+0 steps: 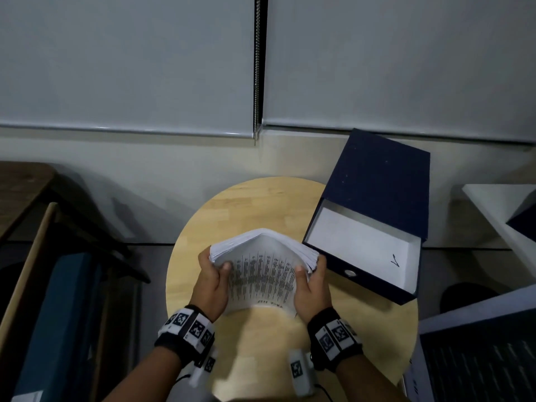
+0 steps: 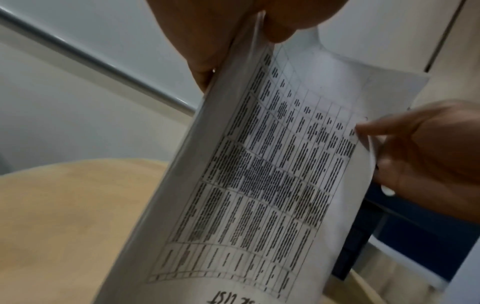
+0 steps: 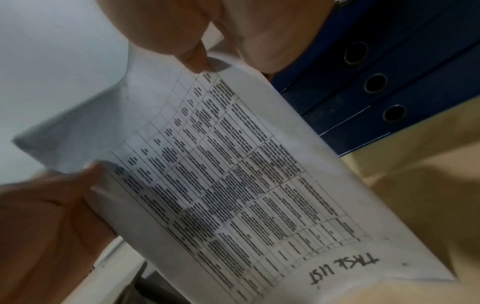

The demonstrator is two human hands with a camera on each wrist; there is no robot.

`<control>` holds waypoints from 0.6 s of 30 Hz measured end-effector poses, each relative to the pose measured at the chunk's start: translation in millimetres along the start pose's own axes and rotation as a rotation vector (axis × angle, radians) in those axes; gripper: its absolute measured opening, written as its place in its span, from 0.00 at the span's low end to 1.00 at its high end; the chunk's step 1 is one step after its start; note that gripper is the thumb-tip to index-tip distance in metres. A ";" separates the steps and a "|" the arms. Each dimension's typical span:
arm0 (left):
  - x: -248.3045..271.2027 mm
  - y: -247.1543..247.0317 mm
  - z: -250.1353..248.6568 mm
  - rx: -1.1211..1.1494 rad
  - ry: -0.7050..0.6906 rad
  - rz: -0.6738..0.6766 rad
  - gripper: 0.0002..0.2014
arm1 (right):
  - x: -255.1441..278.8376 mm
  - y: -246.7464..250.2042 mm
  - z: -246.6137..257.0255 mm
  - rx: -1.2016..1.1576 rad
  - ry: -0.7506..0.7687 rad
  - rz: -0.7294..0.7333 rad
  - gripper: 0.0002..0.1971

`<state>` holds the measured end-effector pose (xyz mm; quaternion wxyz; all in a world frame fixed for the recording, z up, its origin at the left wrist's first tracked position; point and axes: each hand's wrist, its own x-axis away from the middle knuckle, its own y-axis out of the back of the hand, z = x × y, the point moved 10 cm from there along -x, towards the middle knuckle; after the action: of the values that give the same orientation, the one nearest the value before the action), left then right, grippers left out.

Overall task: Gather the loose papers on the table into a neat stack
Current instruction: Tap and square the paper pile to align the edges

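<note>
A thick stack of white papers stands on its lower edge on the round wooden table, bowed toward me, its front sheet a printed table. My left hand grips the stack's left edge, thumb on the front sheet. My right hand grips the right edge the same way. In the left wrist view the printed sheet curves between my left thumb above and my right hand. In the right wrist view the sheet reads "TASK LIST" at its bottom, with my left hand at its far edge.
An open dark blue box file with a white inside lies on the table's right side, close to my right hand. Dark blue binders stand beyond. A dark table and blue seat are on the left. Window blinds fill the back.
</note>
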<state>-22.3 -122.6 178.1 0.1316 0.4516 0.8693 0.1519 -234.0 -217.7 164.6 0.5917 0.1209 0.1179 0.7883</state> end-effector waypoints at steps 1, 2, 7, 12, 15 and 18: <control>-1.8 0.6 -1.6 -0.013 0.010 -0.002 0.14 | -1.4 1.2 -2.1 0.019 -0.023 -0.005 0.25; -3.8 1.6 -5.8 -0.024 0.009 -0.005 0.13 | -2.9 3.5 -0.3 0.035 -0.028 -0.018 0.25; -9.1 5.2 -14.9 -0.047 -0.032 -0.054 0.16 | -8.2 16.5 13.7 0.022 0.000 -0.081 0.19; -4.9 -10.4 17.2 -0.107 0.076 0.118 0.24 | -3.4 1.9 -12.2 0.103 -0.134 0.054 0.31; -9.0 -8.5 23.3 -0.147 0.095 0.129 0.28 | -9.5 5.9 -17.6 0.105 -0.140 0.039 0.34; -14.2 -9.2 22.3 -0.166 0.077 0.107 0.24 | -12.6 8.0 -16.9 0.095 -0.172 0.012 0.33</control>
<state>-13.1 -136.1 155.4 0.1268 0.4788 0.8328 0.2472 -243.4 -232.7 150.6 0.5884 0.2166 0.1030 0.7722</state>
